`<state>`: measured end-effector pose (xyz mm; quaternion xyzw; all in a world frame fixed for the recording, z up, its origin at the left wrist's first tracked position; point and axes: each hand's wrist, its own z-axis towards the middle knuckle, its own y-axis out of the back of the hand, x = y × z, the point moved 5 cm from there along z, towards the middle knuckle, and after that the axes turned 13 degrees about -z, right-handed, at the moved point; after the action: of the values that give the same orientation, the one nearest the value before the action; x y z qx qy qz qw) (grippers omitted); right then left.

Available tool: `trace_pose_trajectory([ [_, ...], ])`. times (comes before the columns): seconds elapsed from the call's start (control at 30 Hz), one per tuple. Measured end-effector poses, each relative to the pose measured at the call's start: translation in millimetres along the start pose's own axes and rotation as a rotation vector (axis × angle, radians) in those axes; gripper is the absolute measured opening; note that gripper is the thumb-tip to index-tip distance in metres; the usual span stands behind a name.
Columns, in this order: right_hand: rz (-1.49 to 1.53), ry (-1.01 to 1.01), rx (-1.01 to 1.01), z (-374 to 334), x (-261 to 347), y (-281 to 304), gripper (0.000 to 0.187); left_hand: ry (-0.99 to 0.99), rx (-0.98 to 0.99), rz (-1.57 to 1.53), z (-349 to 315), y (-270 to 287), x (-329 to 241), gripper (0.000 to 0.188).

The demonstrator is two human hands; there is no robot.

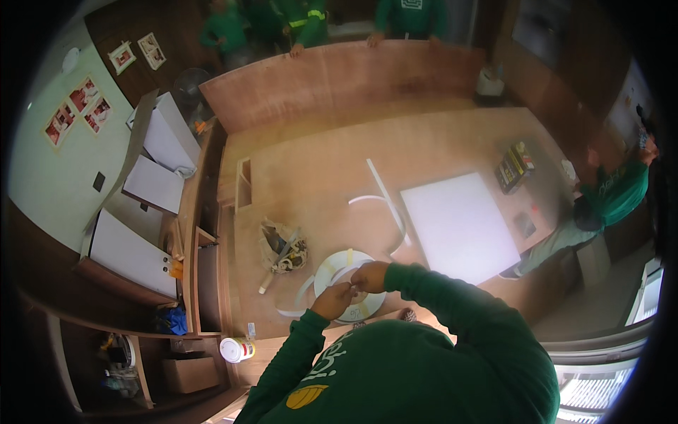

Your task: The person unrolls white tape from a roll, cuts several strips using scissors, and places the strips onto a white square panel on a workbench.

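My left hand [332, 302] and my right hand [371, 276] meet at the near edge of the table, fingers pinched together. Whatever sits between the fingertips is too small to make out. Just beneath them lies a coil of white strip [326, 273] with yellowish tape across it, partly hidden by my hands. One loose end of the strip [305, 291] curls out to the left. Farther off, a straight white strip [381, 185] crosses a curved one. To its right is a white square panel [460, 227], lying flat.
Left of the coil are a clear bag [288, 249] and a wooden-handled tool [267, 281]. A dark box [515, 168] stands at the right. People hold a long board [339, 79] upright at the far side. A co-worker [616, 192] is at the right edge. A white tub [236, 350] stands near left.
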<state>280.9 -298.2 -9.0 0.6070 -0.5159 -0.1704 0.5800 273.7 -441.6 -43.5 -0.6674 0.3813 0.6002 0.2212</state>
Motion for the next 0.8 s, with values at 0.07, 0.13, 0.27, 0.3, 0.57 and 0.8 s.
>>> trace_pose_trajectory([
  [0.07, 0.041, -0.016, -0.053, 0.4, -5.7, -3.8, 0.02, -0.143, -0.077, 0.097, 1.1, -2.4, -3.2, 0.022],
  [0.13, 0.04, -0.05, -0.106, -2.3, -9.3, -11.0, 0.019, -0.158, -0.087, 0.188, 3.9, -5.2, -2.1, 0.016],
  [0.27, 0.014, -0.062, -0.517, -22.6, -18.1, -15.1, 0.015, -0.124, -0.112, 0.261, 9.1, -10.3, -2.8, 0.014],
  [0.3, 0.026, -0.101, -0.733, -33.1, -23.3, -13.1, 0.015, -0.068, -0.105, 0.312, 10.8, -12.2, -2.6, 0.015],
  [0.57, 0.459, -0.691, -0.459, -111.5, -176.8, -110.4, 0.02, 0.022, -0.219, 0.304, 25.5, -15.5, -20.4, 0.018],
  [0.8, 0.351, -0.65, -0.156, -114.0, -250.8, -246.0, 0.029, -0.18, -0.211, 0.523, 29.2, -24.9, -14.8, 0.015],
])
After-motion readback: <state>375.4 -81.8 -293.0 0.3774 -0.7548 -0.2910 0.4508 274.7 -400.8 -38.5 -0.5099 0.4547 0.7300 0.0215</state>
